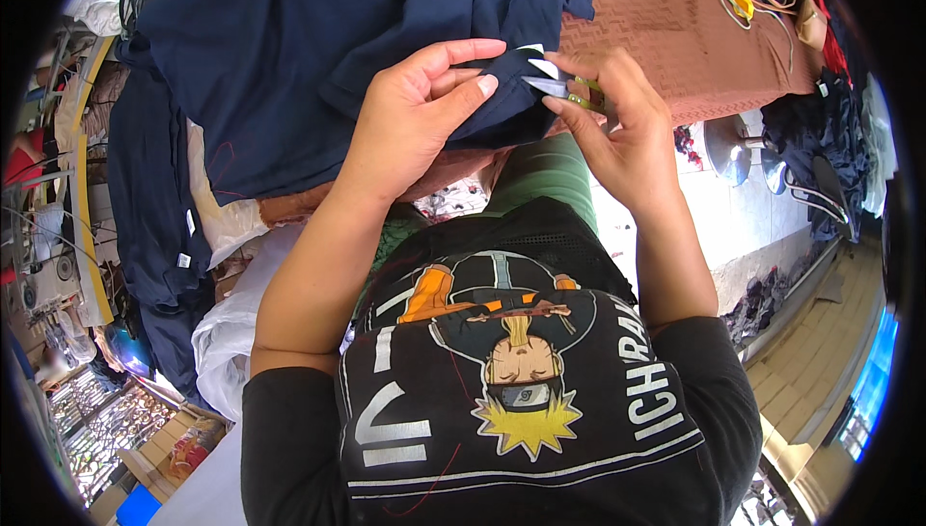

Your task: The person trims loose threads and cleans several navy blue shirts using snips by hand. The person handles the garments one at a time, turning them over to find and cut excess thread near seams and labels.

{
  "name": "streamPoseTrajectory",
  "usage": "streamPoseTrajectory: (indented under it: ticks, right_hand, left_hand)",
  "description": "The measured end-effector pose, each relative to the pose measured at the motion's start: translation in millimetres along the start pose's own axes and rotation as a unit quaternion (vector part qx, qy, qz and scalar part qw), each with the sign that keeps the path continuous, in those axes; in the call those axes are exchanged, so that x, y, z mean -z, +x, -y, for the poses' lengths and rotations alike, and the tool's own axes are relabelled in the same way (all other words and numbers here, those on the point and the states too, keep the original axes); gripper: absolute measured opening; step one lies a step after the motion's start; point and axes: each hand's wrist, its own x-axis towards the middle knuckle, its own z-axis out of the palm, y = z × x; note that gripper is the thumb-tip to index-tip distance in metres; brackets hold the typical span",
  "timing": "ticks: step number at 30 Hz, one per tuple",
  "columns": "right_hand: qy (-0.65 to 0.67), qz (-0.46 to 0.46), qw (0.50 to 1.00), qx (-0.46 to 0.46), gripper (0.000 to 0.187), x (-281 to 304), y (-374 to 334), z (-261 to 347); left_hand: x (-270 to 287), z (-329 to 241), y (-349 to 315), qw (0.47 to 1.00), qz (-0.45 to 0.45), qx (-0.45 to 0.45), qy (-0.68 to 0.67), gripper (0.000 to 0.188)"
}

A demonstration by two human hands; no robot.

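A navy-blue garment (280,53) lies spread and folded in front of me, its near edge draping toward my lap. My left hand (420,107) grips a raised part of this cloth, with thumb and index finger on either side of a fold. Close to its fingertips, my right hand (622,116) is closed on a pair of thread snips (579,94) with yellow-green on the handle. The pointed blades (548,86) are apart and point left at the edge of the cloth. A small white piece (531,48), perhaps a label, shows just above them.
Brown patterned cloth (666,34) covers the surface under the garment. Farther right lie pale cords with a yellow piece (742,0). More navy clothing (154,198) hangs at left beside white plastic (231,343). A dark bundle of cloth (820,160) is at right.
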Motion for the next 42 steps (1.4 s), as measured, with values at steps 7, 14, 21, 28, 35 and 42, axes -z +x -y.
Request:
streamPoseTrajectory:
  ticks: [7, 14, 21, 28, 35, 42]
  right_hand:
    - [-0.089, -0.004, 0.994, 0.061, 0.033, 2.2, -2.9, -4.1]
    - [-0.124, -0.003, 0.988, 0.088, 0.032, 5.5, -2.3, -4.6]
    - [0.04, 0.032, 0.998, -0.026, 0.032, 8.6, -3.4, 7.1]
    - [-0.107, 0.063, 0.991, 0.049, 0.03, 13.2, -1.9, -1.5]
    - [-0.13, 0.035, 0.99, 0.052, 0.029, 14.9, -1.1, -3.1]
    - [-0.049, 0.042, 0.998, 0.024, 0.03, 11.2, -1.8, -0.8]
  left_hand:
    - [-4.3, -4.8, -3.2, 1.0, -0.003, 0.005, 0.003, 0.034]
    - [-6.4, -5.1, -3.1, 1.0, -0.009, -0.01, 0.008, 0.031]
    - [-4.9, -3.6, -2.6, 1.0, -0.007, 0.0, 0.026, 0.034]
    - [-7.6, -1.7, -1.2, 1.0, -0.007, -0.006, 0.027, 0.033]
    - [-8.9, -5.0, -2.8, 0.999, -0.004, -0.007, 0.035, 0.033]
    - [-8.0, -2.8, -2.5, 0.999, 0.003, -0.012, 0.043, 0.033]
